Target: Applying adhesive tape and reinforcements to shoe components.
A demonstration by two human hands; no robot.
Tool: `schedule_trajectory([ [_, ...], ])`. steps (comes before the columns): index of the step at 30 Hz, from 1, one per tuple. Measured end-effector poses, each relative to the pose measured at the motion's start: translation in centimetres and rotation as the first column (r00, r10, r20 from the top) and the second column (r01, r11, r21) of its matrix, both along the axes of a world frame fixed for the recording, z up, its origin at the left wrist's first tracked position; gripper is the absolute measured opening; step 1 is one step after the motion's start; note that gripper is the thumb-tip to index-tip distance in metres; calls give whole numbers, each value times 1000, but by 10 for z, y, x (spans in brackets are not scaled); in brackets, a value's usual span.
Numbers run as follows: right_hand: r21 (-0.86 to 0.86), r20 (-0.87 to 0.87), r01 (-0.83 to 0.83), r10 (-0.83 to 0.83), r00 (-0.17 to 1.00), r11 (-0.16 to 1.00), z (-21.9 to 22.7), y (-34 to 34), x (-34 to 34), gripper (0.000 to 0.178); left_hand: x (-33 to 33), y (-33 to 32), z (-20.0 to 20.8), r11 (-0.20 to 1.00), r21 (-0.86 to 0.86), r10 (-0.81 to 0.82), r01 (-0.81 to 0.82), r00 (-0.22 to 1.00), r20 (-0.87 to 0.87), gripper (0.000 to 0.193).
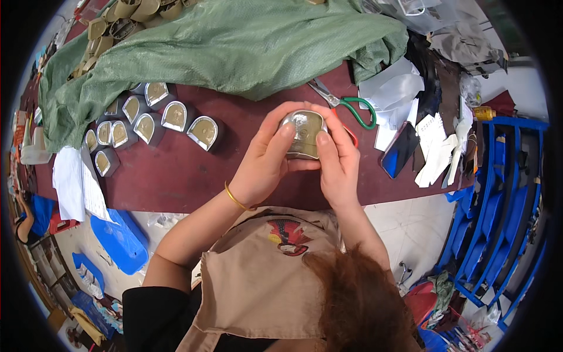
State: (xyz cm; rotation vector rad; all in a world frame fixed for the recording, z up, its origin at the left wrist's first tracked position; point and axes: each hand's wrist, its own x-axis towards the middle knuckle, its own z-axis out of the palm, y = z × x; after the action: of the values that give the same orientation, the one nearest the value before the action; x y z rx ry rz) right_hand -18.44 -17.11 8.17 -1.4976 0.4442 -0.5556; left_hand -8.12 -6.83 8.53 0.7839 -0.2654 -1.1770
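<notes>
Between my two hands, over the front part of a dark red table (176, 188), is a D-shaped piece (306, 134) with a tan face and a shiny silver rim. My left hand (268, 146) wraps its left side, thumb resting on the face. On the other side my right hand (337, 155) grips it, thumb also pressed on the face. The back of the piece is hidden by my fingers. Several similar D-shaped pieces (205, 133) with silver sides stand grouped to the left on the table.
A green woven sheet (234, 44) covers the table's back, with more tan pieces (126, 26) at its far left. Green-handled scissors (359, 111), a phone (400, 150) and paper scraps (434, 146) lie to the right. Blue racks (498, 205) stand beyond; a blue tray (120, 240) sits lower left.
</notes>
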Motion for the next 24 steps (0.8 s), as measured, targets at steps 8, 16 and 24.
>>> schedule_trajectory([
  [8, 162, 8, -81, 80, 997, 983, 17, 2, 5, 51, -15, -3, -3, 986, 16, 158, -163, 971, 182, 47],
  [16, 137, 71, 1, -11, 997, 991, 8, 5, 2, 58, -10, -3, -7, 994, -13, 107, -109, 937, 334, 46],
  [24, -330, -189, 167, -239, 952, 929, 12, 4, 3, 31, -11, -3, -7, 985, 62, 78, -160, 738, 670, 43],
])
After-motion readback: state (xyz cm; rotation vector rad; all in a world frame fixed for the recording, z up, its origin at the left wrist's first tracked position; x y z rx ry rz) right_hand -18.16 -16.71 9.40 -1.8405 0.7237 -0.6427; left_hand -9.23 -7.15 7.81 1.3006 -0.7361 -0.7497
